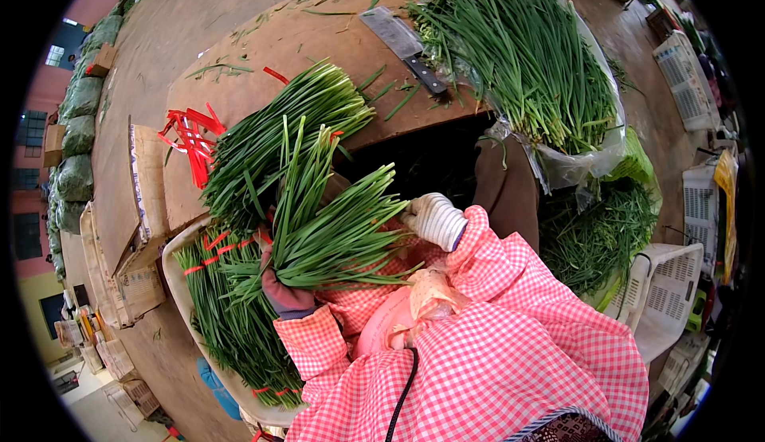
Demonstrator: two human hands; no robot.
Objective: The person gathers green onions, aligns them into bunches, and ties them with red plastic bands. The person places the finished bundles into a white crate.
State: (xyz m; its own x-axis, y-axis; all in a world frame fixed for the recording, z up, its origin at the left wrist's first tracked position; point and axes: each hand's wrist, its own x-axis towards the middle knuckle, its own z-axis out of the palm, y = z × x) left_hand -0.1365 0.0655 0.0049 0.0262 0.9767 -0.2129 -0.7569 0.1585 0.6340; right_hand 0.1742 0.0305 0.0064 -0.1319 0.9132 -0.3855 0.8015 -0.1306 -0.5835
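Observation:
My left hand (280,284), in a dark reddish glove, is closed around a loose fan of green garlic chives (334,239) in front of me. At the pale stem ends of the fan, my right hand (433,221), in a white knit glove, pinches some stems. Beyond the fan a thick bundle of chives (287,125) lies on the wooden table (251,54), with red ties (194,143) to its left. Bundles bound with red ties (239,316) fill a white crate (224,376) beside my left arm.
A cleaver (406,48) lies on the table near a large heap of chives (526,54) on clear plastic. Loose green trimmings (597,227) fill a green bag at the right, next to a white plastic crate (663,298). A cardboard box (140,203) stands left of the table.

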